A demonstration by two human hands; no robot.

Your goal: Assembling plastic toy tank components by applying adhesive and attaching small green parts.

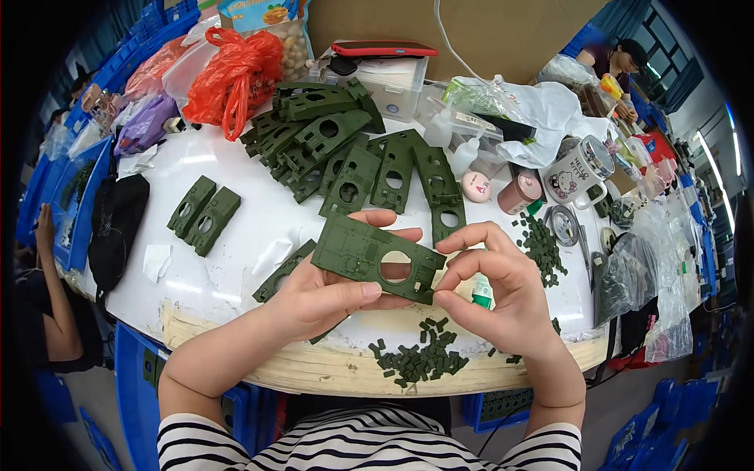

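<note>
My left hand [314,302] holds a dark green plastic toy tank hull [349,251] with a round hole, tilted above the table's front. My right hand [510,294] has its fingertips pinched at the hull's right end; any small piece between them is too hidden to make out. Below lies a heap of tiny green plastic parts [420,357]. A second heap of small parts [542,251] is right of my right hand. Behind its fingers, part of a green and white bottle [481,292] shows. Another green hull [275,275] lies partly covered by my left hand.
Many matching hulls [326,137] are piled at the back; two more [212,222] lie at the left. Around them are a red plastic bag [236,74], a clear box [393,98], a mug [569,177] and black cloth [118,228]. A person [620,67] sits far right.
</note>
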